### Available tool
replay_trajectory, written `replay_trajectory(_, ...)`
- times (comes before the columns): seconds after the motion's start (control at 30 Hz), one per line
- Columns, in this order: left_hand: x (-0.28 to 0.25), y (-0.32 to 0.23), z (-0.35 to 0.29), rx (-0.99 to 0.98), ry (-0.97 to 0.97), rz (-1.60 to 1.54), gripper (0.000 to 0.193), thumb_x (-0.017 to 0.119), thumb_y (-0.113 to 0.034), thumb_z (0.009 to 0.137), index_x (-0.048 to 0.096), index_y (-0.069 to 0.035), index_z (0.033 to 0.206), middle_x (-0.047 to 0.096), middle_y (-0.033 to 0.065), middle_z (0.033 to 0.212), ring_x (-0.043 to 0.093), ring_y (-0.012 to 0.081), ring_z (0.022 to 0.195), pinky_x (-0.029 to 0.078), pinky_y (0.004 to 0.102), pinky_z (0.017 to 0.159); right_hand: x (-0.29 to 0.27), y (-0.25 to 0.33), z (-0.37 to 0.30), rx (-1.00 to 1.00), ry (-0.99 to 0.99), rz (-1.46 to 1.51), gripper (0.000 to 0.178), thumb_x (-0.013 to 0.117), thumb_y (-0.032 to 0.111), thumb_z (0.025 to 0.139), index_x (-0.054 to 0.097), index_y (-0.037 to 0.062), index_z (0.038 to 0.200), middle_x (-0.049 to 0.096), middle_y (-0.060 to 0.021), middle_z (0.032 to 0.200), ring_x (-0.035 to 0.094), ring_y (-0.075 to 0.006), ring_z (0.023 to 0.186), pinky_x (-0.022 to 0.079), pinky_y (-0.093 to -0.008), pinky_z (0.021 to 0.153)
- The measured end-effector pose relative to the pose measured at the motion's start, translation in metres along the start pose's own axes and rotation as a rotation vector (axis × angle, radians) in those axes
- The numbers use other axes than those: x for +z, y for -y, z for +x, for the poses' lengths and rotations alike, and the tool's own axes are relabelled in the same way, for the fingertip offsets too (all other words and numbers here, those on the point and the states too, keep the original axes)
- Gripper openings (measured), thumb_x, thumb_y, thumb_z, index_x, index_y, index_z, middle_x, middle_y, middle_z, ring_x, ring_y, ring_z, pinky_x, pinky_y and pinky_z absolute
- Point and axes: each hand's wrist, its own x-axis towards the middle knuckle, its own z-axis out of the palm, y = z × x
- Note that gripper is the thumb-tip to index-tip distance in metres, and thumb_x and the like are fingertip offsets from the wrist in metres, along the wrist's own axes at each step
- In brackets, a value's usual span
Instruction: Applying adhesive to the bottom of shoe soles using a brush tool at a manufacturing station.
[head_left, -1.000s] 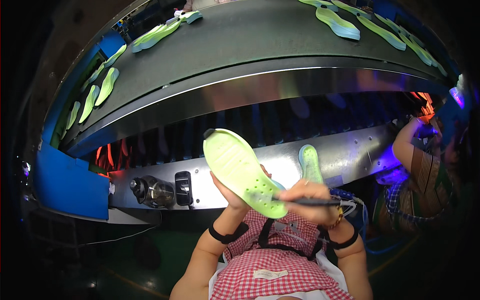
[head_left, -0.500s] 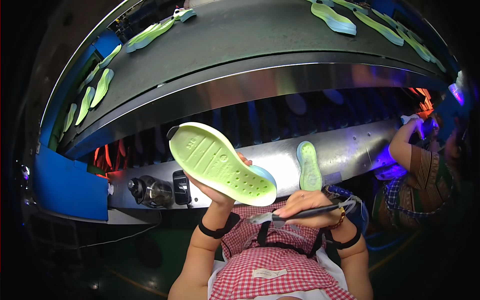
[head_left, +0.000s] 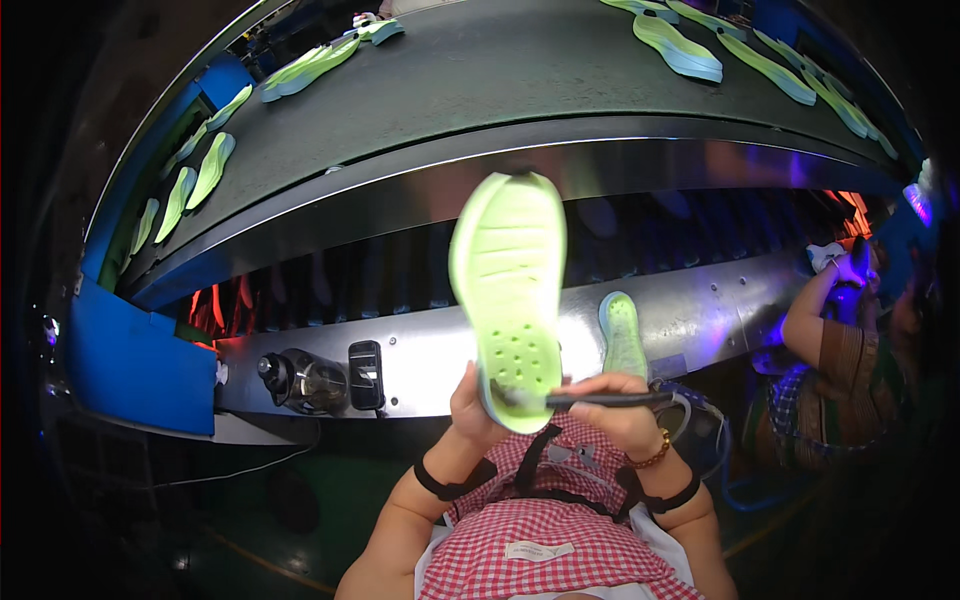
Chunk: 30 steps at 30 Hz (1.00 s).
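Note:
My left hand (head_left: 472, 408) is closed on the lower end of a pale green shoe sole (head_left: 512, 260), which I hold up nearly upright, its face with grooves and small holes toward me. My right hand (head_left: 625, 415) grips a brush (head_left: 610, 400) by its black handle; a thin tube runs off the handle's right end. The blurred bristles lie over the sole's lower end, below the holes; they seem to touch it. Behind my right hand, a second green sole (head_left: 624, 335) with a light blue edge rests on the metal ledge (head_left: 440, 350).
Across the far side runs a dark conveyor belt (head_left: 480, 100) with several green soles (head_left: 678, 48) on it. A dark bottle (head_left: 312, 382) and a black-framed object (head_left: 366, 375) stand on the ledge at left. A co-worker's arm (head_left: 803, 310) is at right, near blue hoses (head_left: 745, 490).
The held sole has turned from slanting to nearly upright and its top has moved right. The brush, earlier below the sole, has risen onto the sole's lower end.

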Motion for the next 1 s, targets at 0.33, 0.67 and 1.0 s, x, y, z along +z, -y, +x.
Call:
replay_trajectory(0.33,-0.002,-0.037,0.021,-0.508,0.4,0.391,0.06,0.053,-0.031,0.08,0.037,0.007,0.123,0.053,0.0219,0.112,0.059,0.0274,0.096,0.051,0.0345,0.079,-0.006,0.04,0.006,-0.262,0.393,-0.529,0.022,0.065,-0.002,0.072,0.064,0.0007,0.094,0.064,-0.0135,0.097,0.063,-0.0231,0.091,0.05,-0.0304,0.081)
replay_trajectory(0.67,0.022,-0.049,0.02,-0.918,0.367,0.635,0.062,0.053,-0.032,0.079,0.036,0.005,0.127,0.051,0.0231,0.114,0.058,0.0275,0.097,0.049,0.0356,0.08,-0.025,0.061,0.012,-0.254,0.634,-0.591,0.021,0.067,0.0,0.071,0.066,0.0058,0.091,0.066,-0.011,0.094,0.063,-0.0242,0.09,0.048,-0.032,0.083)
replay_trajectory(1.0,0.029,-0.072,0.001,-0.664,0.117,0.752,0.065,0.05,-0.041,0.076,0.045,0.006,0.121,0.054,0.0248,0.11,0.06,0.0293,0.093,0.051,0.0336,0.076,-0.034,0.066,0.0,-0.206,0.55,-0.591,0.021,0.067,-0.002,0.07,0.066,0.0034,0.09,0.064,-0.0147,0.097,0.064,-0.023,0.089,0.051,-0.0285,0.078)
